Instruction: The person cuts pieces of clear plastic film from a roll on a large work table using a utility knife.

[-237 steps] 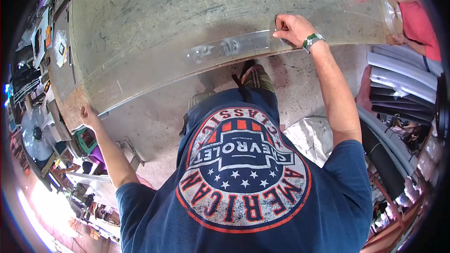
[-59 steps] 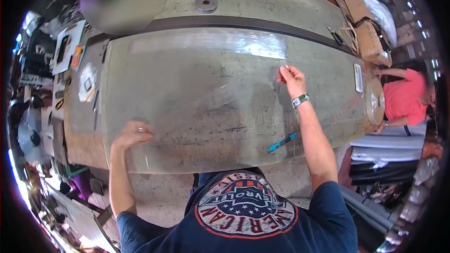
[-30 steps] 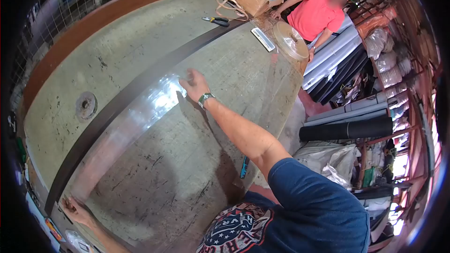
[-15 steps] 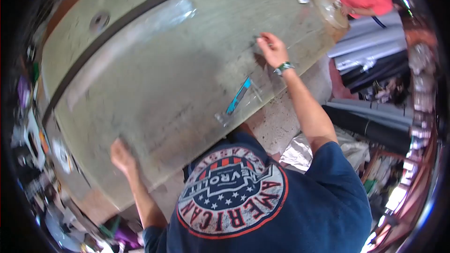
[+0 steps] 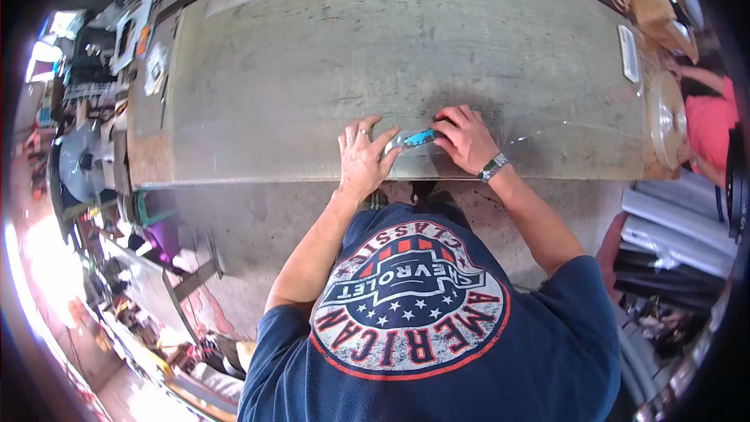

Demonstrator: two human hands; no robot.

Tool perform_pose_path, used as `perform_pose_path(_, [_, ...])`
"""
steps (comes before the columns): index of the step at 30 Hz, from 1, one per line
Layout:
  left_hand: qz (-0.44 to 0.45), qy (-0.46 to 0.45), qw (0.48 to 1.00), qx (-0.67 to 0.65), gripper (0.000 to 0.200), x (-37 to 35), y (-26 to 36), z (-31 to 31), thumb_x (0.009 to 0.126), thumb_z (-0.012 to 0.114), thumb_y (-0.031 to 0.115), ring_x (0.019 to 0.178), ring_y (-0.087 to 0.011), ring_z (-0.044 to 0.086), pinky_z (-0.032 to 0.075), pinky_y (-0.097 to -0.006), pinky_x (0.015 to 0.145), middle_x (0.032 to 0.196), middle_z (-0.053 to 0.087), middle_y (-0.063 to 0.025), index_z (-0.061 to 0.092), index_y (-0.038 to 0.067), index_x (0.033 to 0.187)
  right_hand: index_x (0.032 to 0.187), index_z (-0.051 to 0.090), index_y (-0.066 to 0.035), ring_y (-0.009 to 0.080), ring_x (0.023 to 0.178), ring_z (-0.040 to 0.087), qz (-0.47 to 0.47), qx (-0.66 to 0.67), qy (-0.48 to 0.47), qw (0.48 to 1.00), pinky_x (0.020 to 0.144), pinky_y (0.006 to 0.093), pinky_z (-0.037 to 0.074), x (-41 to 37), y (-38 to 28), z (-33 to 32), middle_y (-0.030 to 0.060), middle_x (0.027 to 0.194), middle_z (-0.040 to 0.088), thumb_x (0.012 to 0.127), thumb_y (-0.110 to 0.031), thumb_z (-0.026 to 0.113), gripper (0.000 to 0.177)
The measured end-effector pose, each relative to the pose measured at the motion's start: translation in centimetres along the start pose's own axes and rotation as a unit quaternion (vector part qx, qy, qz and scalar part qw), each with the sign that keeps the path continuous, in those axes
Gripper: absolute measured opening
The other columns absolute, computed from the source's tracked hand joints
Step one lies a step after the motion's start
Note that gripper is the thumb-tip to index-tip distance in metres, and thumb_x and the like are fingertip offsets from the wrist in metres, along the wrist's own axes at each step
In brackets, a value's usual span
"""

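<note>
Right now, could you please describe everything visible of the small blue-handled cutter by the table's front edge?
The small blue-handled cutter is slim, with a bright blue, seemingly plastic body and a pale grey tip. It lies nearly level on the clear plastic sheet, tip towards the left hand, which rests flat and open beside it. The right hand grips its other end. Whether the left hand touches the tip is unclear.

Two hands (image 5: 362, 158) (image 5: 466, 139), one blue cutter (image 5: 418, 138), one sheet (image 5: 351, 55)

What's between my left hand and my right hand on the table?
In the head view, a slim blue-handled cutter lies between the left hand and right hand, on the clear plastic sheet.
</note>
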State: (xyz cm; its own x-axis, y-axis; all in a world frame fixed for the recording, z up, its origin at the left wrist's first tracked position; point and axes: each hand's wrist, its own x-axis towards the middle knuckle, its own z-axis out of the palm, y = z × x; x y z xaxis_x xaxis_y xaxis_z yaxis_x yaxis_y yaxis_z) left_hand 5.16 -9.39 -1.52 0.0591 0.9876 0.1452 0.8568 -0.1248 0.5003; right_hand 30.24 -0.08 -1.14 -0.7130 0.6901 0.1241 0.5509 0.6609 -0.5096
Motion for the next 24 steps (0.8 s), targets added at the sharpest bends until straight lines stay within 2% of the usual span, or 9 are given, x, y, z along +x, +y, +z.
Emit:
perform_pose_path(7, [-0.045,0.086,0.995,-0.019,0.019,-0.8,-0.1,1.6,0.082,0.080,0.027,0.125,-0.0316,0.049,0.040,-0.0500,0.099,0.130,0.060,-0.0060,0.078,0.021,0.099,0.098,0.060,-0.006,0.0338,0.099,0.061,0.005,0.081,-0.050,0.995,0.091,0.0461,0.047,1.7,2.8,-0.8,0.0105,0.100,0.065,0.083,-0.008,0.074,0.021])
perform_pose_path(9, [-0.036,0.104,0.993,-0.033,0.018,-0.9,0.2,1.1,0.082,0.080,0.024,0.125,-0.0318,0.049,0.041,-0.0475,0.100,0.130,0.061,-0.0069,0.075,0.016,0.098,0.099,0.060,-0.005,0.0350,0.092,0.062,0.039,0.113,0.007,0.993,0.086,0.0454,0.048,3.9,3.5,-2.1,0.0116,0.093,0.066,0.084,-0.007,0.073,0.020])
perform_pose_path(12, [-0.061,0.146,0.983,-0.091,0.014,-1.8,0.6,1.1,0.085,0.079,0.019,0.109,-0.0320,0.060,0.049,-0.0434,0.092,0.114,0.068,-0.0085,0.073,0.012,0.096,0.100,0.060,-0.004,0.0359,0.086,0.063,0.090,0.134,0.038,0.986,0.081,0.0441,0.049,5.8,8.2,-4.4,0.0135,0.089,0.066,0.086,-0.007,0.071,0.018])
perform_pose_path(14, [-0.199,0.083,0.947,-0.237,0.013,-2.3,1.3,-0.7,0.087,0.078,0.015,0.091,-0.0222,0.062,0.050,-0.0368,0.080,0.100,0.069,-0.0076,0.072,0.009,0.096,0.101,0.062,-0.004,0.0371,0.091,0.064,0.131,0.134,0.008,0.982,0.082,0.0455,0.049,8.3,10.4,-4.3,0.0142,0.095,0.068,0.088,-0.010,0.072,0.017])
perform_pose_path(16, [-0.262,0.081,0.902,-0.335,0.011,-3.2,1.9,-1.9,0.090,0.077,0.010,0.069,-0.0105,0.057,0.050,-0.0292,0.065,0.078,0.066,-0.0045,0.070,0.005,0.096,0.103,0.064,-0.003,0.0381,0.096,0.064,0.024,0.009,0.058,0.998,0.085,0.0472,0.050,9.9,10.0,-3.0,0.0152,0.101,0.069,0.090,-0.012,0.071,0.017])
perform_pose_path(17, [-0.270,0.084,0.892,-0.353,0.012,-3.6,1.9,-2.4,0.089,0.078,0.008,0.071,-0.0097,0.058,0.050,-0.0284,0.066,0.080,0.067,-0.0034,0.069,0.004,0.096,0.103,0.065,-0.003,0.0386,0.099,0.064,-0.026,-0.053,0.086,0.995,0.086,0.0480,0.050,10.3,9.9,-2.6,0.0157,0.104,0.069,0.091,-0.013,0.071,0.017])
perform_pose_path(20, [-0.280,0.108,0.859,-0.416,0.016,-4.6,1.0,-3.5,0.088,0.079,0.003,0.076,-0.0076,0.059,0.050,-0.0261,0.068,0.084,0.069,-0.0007,0.068,0.002,0.098,0.117,0.068,-0.001,0.0356,0.110,0.066,-0.016,0.101,0.048,0.994,0.095,0.0445,0.052,10.8,0.1,-0.5,0.0187,0.117,0.070,0.089,-0.023,0.078,0.037])
perform_pose_path(22, [-0.271,0.146,0.829,-0.467,0.020,-5.3,-0.7,-3.5,0.087,0.079,0.000,0.078,-0.0067,0.061,0.051,-0.0247,0.068,0.087,0.069,0.0005,0.067,0.002,0.102,0.120,0.068,0.000,0.0293,0.105,0.071,0.032,0.292,-0.142,0.945,0.091,0.0398,0.055,10.2,-5.8,1.0,0.0171,0.115,0.073,0.088,-0.027,0.081,0.044])
perform_pose_path(24, [-0.280,0.173,0.797,-0.507,0.026,-5.9,-2.5,-4.4,0.087,0.079,-0.002,0.080,-0.0069,0.063,0.051,-0.0245,0.069,0.088,0.069,0.0005,0.065,0.002,0.108,0.116,0.069,0.001,0.0258,0.096,0.073,0.059,0.318,-0.208,0.923,0.087,0.0376,0.056,9.8,-9.6,1.8,0.0155,0.108,0.076,0.089,-0.028,0.081,0.041])
